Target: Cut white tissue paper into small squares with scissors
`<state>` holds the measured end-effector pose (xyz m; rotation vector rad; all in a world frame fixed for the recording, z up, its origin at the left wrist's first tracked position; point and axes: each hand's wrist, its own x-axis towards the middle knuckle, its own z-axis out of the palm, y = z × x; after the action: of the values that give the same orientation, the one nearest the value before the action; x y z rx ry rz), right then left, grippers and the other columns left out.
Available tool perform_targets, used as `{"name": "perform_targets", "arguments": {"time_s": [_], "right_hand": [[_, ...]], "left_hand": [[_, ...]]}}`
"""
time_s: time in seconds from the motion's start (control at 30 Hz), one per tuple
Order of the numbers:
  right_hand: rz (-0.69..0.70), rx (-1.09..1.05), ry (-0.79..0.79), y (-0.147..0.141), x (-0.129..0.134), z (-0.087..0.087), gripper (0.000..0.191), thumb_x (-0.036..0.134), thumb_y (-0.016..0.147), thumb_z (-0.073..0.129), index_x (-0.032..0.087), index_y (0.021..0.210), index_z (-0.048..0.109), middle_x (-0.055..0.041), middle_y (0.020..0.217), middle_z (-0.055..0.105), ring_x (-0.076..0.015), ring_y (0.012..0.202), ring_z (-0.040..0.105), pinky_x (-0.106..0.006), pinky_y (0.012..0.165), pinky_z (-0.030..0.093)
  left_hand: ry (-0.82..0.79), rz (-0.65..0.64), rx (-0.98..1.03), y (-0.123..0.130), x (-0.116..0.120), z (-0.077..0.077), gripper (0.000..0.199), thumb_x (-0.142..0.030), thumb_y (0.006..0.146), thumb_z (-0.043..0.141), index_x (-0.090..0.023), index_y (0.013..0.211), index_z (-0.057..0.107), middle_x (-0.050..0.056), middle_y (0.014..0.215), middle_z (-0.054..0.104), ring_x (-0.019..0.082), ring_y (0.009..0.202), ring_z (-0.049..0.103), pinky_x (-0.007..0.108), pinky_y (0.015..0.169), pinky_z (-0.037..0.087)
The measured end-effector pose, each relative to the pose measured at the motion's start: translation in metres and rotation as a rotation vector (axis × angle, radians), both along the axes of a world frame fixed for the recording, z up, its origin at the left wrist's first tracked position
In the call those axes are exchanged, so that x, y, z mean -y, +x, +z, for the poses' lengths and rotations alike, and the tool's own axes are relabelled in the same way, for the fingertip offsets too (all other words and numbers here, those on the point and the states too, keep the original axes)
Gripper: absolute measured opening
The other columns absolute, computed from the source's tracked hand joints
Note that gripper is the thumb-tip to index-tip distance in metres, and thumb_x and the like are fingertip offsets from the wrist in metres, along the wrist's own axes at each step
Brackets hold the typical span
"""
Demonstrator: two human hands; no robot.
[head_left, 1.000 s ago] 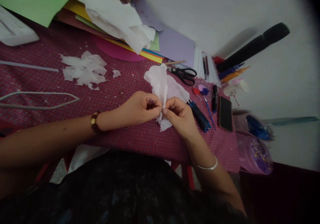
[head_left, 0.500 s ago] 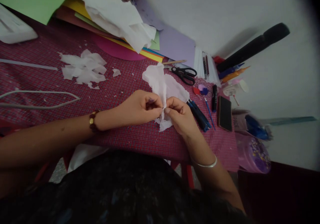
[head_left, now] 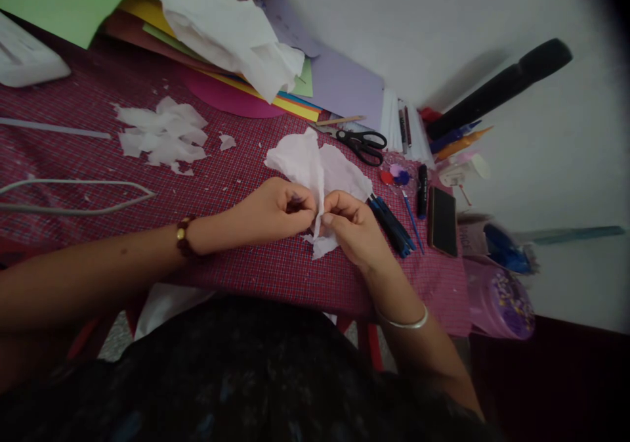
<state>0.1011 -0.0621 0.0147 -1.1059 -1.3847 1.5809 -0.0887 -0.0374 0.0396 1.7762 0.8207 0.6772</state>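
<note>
White tissue paper [head_left: 295, 156] lies over the checked tablecloth in front of me, with a folded ridge running down its middle. My left hand [head_left: 283, 211] pinches the left side of that ridge near its lower end. Just across from it, my right hand [head_left: 352, 222] pinches the ridge between thumb and fingers. The two sets of fingertips are almost touching. Torn white tissue pieces [head_left: 165, 133] are heaped on the cloth to the left, with a small scrap [head_left: 227, 142] beside them.
Black scissors [head_left: 363, 146], blue-black tools [head_left: 391, 225], a thin blue brush [head_left: 412, 222], a marker [head_left: 422, 191] and a phone [head_left: 442, 221] lie at the right. Coloured sheets [head_left: 344, 87] and crumpled white tissue [head_left: 231, 28] are at the back. A white wire loop [head_left: 73, 211] lies left.
The tissue's upper left part has spread further left. My left fingertips have shifted slightly left; my right hand has stayed almost in place.
</note>
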Motion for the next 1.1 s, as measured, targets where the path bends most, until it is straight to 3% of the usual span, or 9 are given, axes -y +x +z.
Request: {"name": "perform_targets", "arguments": {"time_s": [0.2,0.5,0.87,1.1], "right_hand": [[0.003,-0.045,-0.011,-0.0001,0.0003,-0.0003,0.017,0.034,0.079,0.072,0.021,0.079,0.06,0.0044,0.065,0.062,-0.0092,0.057,0.054,-0.025,0.059,0.045],[0.014,-0.008,0.0,-0.0001,0.0005,0.0045,0.014,0.032,0.078,0.07,0.022,0.082,0.061,0.0041,0.067,0.061,-0.0096,0.06,0.054,-0.026,0.06,0.045],[-0.005,0.031,0.035,-0.0016,-0.0002,0.0059,0.019,0.034,0.079,0.071,0.022,0.078,0.057,0.005,0.065,0.059,-0.0089,0.059,0.052,-0.025,0.058,0.043],[0.019,-0.029,0.047,-0.0028,-0.0004,0.0064,0.019,0.03,0.078,0.074,0.021,0.078,0.058,0.0055,0.066,0.059,-0.0077,0.058,0.051,-0.024,0.057,0.041]], "left_hand": [[-0.121,-0.017,0.052,-0.0011,0.0011,0.001,0.015,-0.013,0.077,0.052,-0.015,0.067,0.064,-0.002,0.059,0.062,0.008,0.053,0.054,0.019,0.051,0.04],[-0.064,0.012,0.014,0.0009,0.0017,0.0051,0.015,-0.012,0.073,0.053,-0.016,0.06,0.058,-0.004,0.054,0.056,0.007,0.051,0.049,0.019,0.049,0.035],[-0.091,-0.013,0.037,0.0,0.0023,0.0032,0.013,-0.013,0.074,0.053,-0.016,0.068,0.065,-0.002,0.061,0.064,0.008,0.056,0.055,0.02,0.053,0.041],[-0.041,0.008,0.003,0.0002,0.0017,0.0012,0.01,-0.017,0.073,0.058,-0.015,0.065,0.063,-0.003,0.057,0.059,0.007,0.052,0.048,0.019,0.049,0.034]]}}
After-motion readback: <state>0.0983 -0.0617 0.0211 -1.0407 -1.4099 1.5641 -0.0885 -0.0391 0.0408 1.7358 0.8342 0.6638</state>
